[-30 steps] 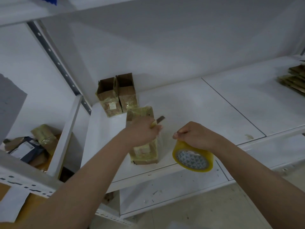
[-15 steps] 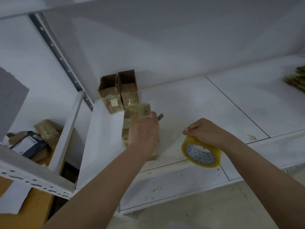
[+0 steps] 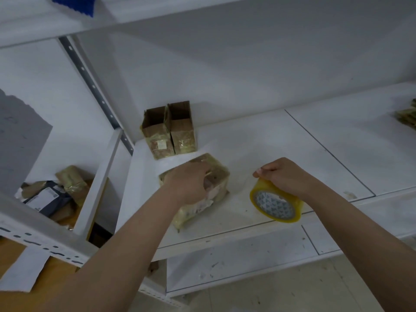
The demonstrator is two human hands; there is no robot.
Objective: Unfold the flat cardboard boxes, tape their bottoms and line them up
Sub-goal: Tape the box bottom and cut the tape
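Observation:
A small cardboard box (image 3: 216, 176), wrapped in shiny tape, lies tilted on the white shelf (image 3: 281, 154). My left hand (image 3: 189, 185) grips it from above, fingers curled over its near side. To its right, my right hand (image 3: 286, 176) holds a yellow roll of clear tape (image 3: 275, 202) by its top edge, the roll standing on the shelf. Two unfolded boxes (image 3: 168, 129) stand side by side, open tops up, at the back left corner of the shelf.
A stack of flat cardboard (image 3: 408, 115) shows at the far right edge of the shelf. Beyond the left shelf post (image 3: 96, 183) lies a heap of parcels and scraps (image 3: 56, 194). An upper shelf (image 3: 135, 16) overhangs the work area.
My left hand has tipped the box over from upright onto its side and turned it. My right hand with the tape roll has stayed to the right of the box.

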